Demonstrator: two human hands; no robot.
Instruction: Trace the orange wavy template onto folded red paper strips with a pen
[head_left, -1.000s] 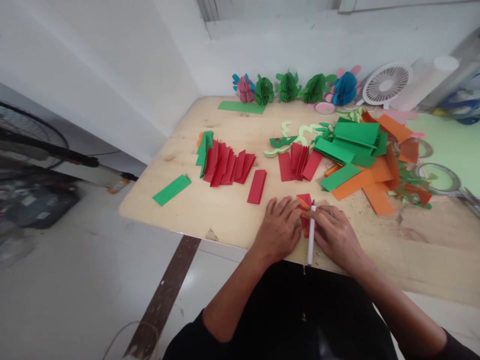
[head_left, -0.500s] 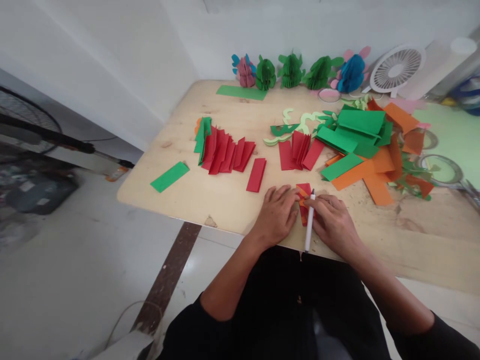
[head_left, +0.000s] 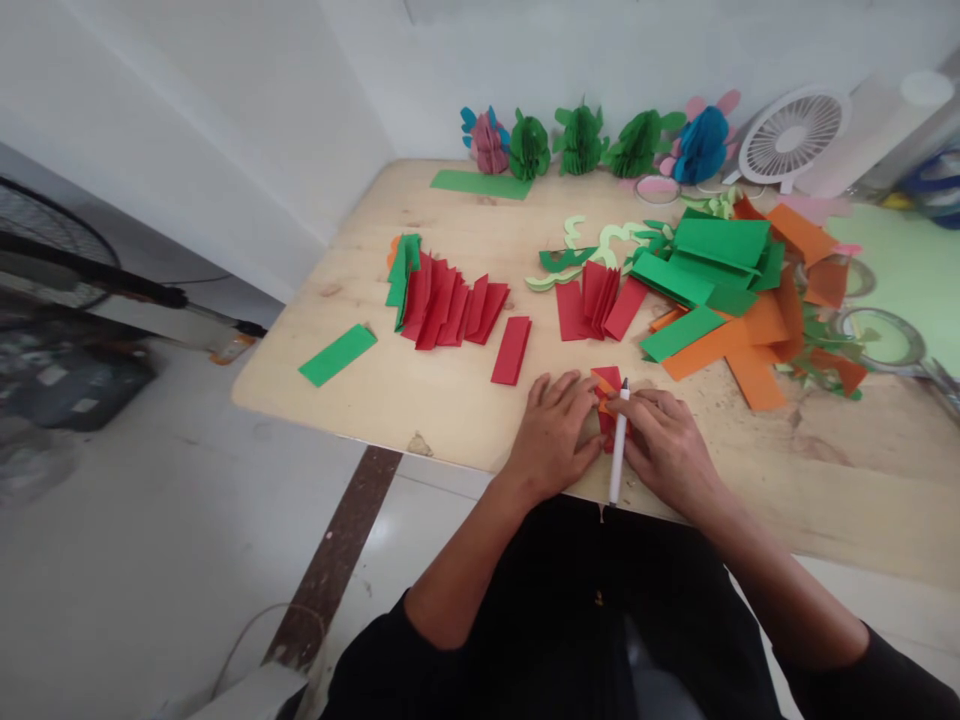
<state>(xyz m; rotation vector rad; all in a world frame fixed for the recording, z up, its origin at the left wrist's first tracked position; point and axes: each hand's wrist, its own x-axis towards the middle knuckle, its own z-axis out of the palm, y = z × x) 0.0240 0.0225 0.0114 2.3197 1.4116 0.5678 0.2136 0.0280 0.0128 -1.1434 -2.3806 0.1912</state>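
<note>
From my head, I see the red paper (head_left: 608,376) on the table (head_left: 420,410) between my hands, probably pinned there against slipping; my left hand (head_left: 551,430) is loosely spread, fingertips beside the paper; my right hand (head_left: 667,440) is curled around the pen (head_left: 618,460), seemingly tucked to leave fingertips for the paper.

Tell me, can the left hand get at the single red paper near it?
Probably yes: the single red paper lies close to the left hand, with nothing visible between them, though that hand touches another paper.
</note>
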